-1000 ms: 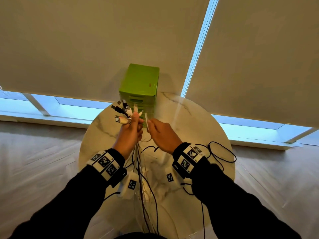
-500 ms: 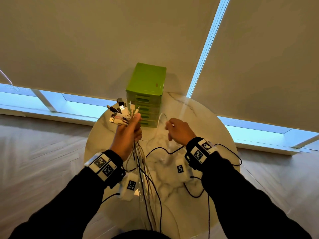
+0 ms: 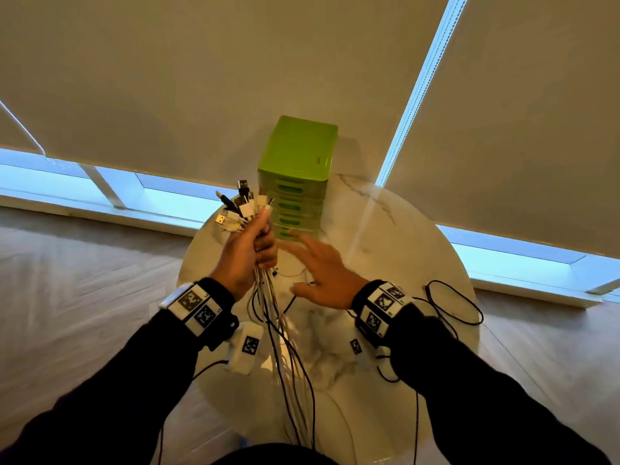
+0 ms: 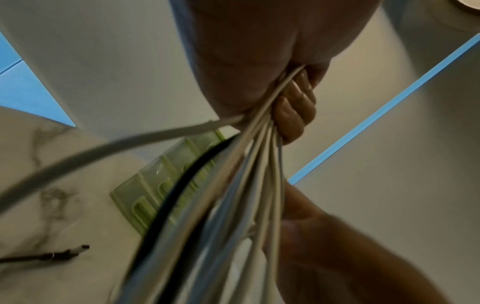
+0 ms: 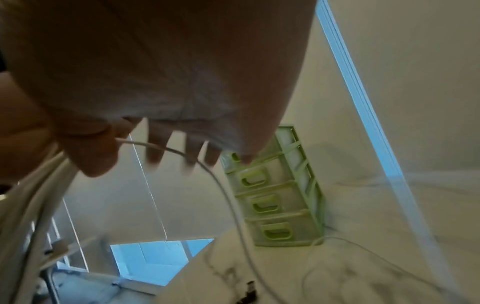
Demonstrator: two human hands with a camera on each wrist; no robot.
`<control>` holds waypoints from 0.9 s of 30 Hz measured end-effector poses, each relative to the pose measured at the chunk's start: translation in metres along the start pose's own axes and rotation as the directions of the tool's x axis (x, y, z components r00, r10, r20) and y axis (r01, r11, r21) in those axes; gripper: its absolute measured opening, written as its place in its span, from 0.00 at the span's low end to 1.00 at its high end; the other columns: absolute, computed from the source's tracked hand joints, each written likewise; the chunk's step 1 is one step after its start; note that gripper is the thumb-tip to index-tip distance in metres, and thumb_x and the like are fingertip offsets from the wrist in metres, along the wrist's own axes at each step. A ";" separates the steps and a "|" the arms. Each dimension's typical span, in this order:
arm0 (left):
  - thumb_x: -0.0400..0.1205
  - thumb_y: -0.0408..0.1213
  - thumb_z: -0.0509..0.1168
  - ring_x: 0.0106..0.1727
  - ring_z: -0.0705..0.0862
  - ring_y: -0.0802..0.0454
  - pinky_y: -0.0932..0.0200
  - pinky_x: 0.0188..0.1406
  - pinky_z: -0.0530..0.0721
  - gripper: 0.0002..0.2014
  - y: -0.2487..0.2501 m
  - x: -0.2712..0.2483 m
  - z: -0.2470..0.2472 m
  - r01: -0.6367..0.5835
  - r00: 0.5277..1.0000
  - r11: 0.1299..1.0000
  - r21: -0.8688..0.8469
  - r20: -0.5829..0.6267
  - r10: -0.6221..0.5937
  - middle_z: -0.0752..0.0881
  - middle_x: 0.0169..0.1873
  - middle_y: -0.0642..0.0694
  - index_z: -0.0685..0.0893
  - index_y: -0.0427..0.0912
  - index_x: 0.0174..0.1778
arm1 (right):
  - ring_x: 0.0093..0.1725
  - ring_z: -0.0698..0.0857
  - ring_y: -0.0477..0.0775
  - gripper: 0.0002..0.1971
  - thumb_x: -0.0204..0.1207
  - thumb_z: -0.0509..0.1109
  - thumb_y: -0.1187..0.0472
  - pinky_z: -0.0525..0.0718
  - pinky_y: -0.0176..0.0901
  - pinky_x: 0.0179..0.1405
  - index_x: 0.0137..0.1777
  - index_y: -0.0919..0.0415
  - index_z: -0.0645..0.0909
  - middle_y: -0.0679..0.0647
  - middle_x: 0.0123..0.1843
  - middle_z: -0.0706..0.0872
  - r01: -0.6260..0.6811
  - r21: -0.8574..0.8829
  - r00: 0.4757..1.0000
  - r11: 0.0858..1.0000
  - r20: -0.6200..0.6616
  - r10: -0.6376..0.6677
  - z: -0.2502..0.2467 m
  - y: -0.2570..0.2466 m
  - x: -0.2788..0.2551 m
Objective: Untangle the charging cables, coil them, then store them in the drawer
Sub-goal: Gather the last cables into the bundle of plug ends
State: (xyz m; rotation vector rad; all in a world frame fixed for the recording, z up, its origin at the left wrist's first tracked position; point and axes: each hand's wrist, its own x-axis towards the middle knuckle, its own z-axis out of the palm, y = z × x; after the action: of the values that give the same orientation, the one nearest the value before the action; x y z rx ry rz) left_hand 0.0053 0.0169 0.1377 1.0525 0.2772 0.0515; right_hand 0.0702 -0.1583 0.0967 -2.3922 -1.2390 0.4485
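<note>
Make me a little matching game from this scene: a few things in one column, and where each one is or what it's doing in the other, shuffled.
Things:
1. left hand
2. right hand
3. green drawer unit
4. black cable

States:
A. stands at the far edge of the marble table
B. fingers spread, holding nothing
C. lies looped on the table's right side
D. grips a bundle of charging cables, plugs up

Pairs: 1-D, 2-B, 3-A, 4-C

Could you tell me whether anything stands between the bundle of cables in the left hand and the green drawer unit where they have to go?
No object visible blocks the way. The cable bundle hangs from the left hand just in front of the green drawer unit, but all its visible drawers are closed. The right hand is open beside them.
</note>
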 end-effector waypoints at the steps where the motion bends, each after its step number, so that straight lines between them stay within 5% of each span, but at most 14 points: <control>1: 0.90 0.50 0.56 0.21 0.58 0.58 0.61 0.21 0.55 0.19 0.003 -0.001 0.000 0.006 1.000 1.000 0.016 0.015 -0.006 0.59 0.23 0.54 0.70 0.49 0.33 | 0.82 0.66 0.52 0.25 0.83 0.63 0.43 0.53 0.56 0.82 0.80 0.40 0.69 0.48 0.84 0.70 0.003 0.093 0.992 0.996 0.126 -0.015 0.000 -0.006 0.002; 3: 0.90 0.50 0.56 0.21 0.58 0.58 0.61 0.21 0.55 0.19 0.011 -0.001 -0.003 0.006 1.000 0.999 0.039 0.010 -0.006 0.59 0.23 0.54 0.68 0.49 0.33 | 0.64 0.84 0.48 0.20 0.88 0.55 0.42 0.66 0.42 0.76 0.61 0.51 0.85 0.51 0.61 0.90 -0.152 0.399 0.937 0.904 0.351 0.003 -0.001 -0.011 0.001; 5: 0.91 0.49 0.55 0.21 0.58 0.58 0.60 0.22 0.54 0.20 0.017 -0.002 -0.011 -0.007 1.000 0.999 0.035 -0.016 0.007 0.59 0.23 0.54 0.69 0.49 0.33 | 0.43 0.87 0.53 0.29 0.88 0.51 0.37 0.79 0.44 0.60 0.45 0.60 0.82 0.59 0.41 0.88 -0.268 0.538 0.899 0.799 0.437 0.008 -0.002 -0.008 -0.006; 7: 0.91 0.49 0.54 0.20 0.58 0.58 0.59 0.22 0.52 0.20 0.021 -0.003 -0.020 -0.007 0.999 1.000 -0.007 -0.032 0.007 0.58 0.22 0.54 0.69 0.49 0.32 | 0.36 0.84 0.55 0.30 0.88 0.48 0.36 0.80 0.48 0.53 0.38 0.59 0.76 0.60 0.33 0.80 -0.341 0.505 0.855 0.793 0.517 0.039 0.003 0.004 -0.010; 10: 0.90 0.49 0.54 0.18 0.58 0.59 0.62 0.20 0.54 0.19 0.021 -0.007 -0.021 0.041 0.999 0.997 -0.073 0.013 -0.040 0.60 0.21 0.54 0.68 0.47 0.33 | 0.48 0.88 0.64 0.30 0.86 0.48 0.33 0.79 0.51 0.53 0.45 0.56 0.81 0.58 0.44 0.85 -0.387 0.138 0.831 0.912 0.482 0.280 0.008 0.021 -0.002; 12: 0.89 0.50 0.56 0.19 0.59 0.59 0.63 0.19 0.56 0.19 0.017 -0.011 -0.016 0.098 0.994 0.995 -0.009 0.052 -0.097 0.60 0.21 0.54 0.69 0.47 0.33 | 0.62 0.84 0.65 0.29 0.88 0.47 0.36 0.78 0.51 0.58 0.60 0.55 0.84 0.60 0.63 0.87 -0.418 -0.065 0.885 0.906 0.194 0.422 0.004 0.027 0.016; 14: 0.88 0.51 0.58 0.20 0.60 0.58 0.64 0.20 0.59 0.18 0.009 -0.015 -0.010 0.154 0.986 0.980 0.126 0.050 -0.161 0.61 0.22 0.54 0.70 0.47 0.34 | 0.58 0.84 0.66 0.26 0.89 0.48 0.39 0.74 0.47 0.49 0.54 0.56 0.83 0.64 0.59 0.87 -0.441 0.096 0.893 0.892 -0.050 0.447 -0.005 0.020 0.035; 17: 0.91 0.48 0.56 0.22 0.63 0.58 0.64 0.23 0.61 0.17 -0.005 -0.017 -0.007 0.122 0.992 0.957 0.264 -0.041 -0.116 0.67 0.24 0.51 0.75 0.43 0.39 | 0.44 0.81 0.60 0.23 0.91 0.52 0.45 0.66 0.45 0.40 0.43 0.57 0.79 0.56 0.40 0.82 -0.292 0.255 0.909 0.922 -0.225 0.351 -0.019 -0.008 0.058; 21: 0.92 0.49 0.54 0.24 0.67 0.58 0.62 0.24 0.64 0.20 -0.015 -0.008 -0.009 0.061 0.967 0.973 0.223 -0.254 -0.002 0.80 0.30 0.50 0.84 0.37 0.52 | 0.37 0.80 0.55 0.20 0.91 0.54 0.51 0.73 0.49 0.37 0.45 0.62 0.80 0.54 0.37 0.82 -0.104 0.282 0.936 0.954 -0.297 0.190 -0.022 -0.041 0.053; 24: 0.92 0.52 0.54 0.30 0.76 0.56 0.60 0.32 0.72 0.21 -0.016 -0.002 -0.010 0.038 0.961 0.992 0.124 -0.276 -0.002 0.87 0.34 0.51 0.88 0.43 0.54 | 0.43 0.87 0.51 0.16 0.91 0.52 0.50 0.82 0.47 0.43 0.59 0.56 0.80 0.50 0.46 0.89 -0.005 0.262 0.965 0.965 -0.250 0.073 -0.012 -0.054 0.038; 27: 0.91 0.51 0.55 0.42 0.87 0.57 0.62 0.43 0.82 0.20 -0.014 0.001 -0.009 0.024 0.957 1.000 -0.012 -0.290 -0.027 0.90 0.40 0.50 0.88 0.43 0.52 | 0.37 0.84 0.55 0.13 0.91 0.51 0.49 0.82 0.53 0.39 0.61 0.53 0.74 0.53 0.42 0.86 0.032 0.277 0.991 0.960 -0.132 0.005 0.002 -0.059 0.025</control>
State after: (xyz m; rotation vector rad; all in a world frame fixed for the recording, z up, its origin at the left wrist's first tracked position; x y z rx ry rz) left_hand 0.0032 0.0176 0.1210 1.0321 0.5570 0.1851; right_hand 0.0417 -0.1065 0.1214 -2.1375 -1.0569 0.4225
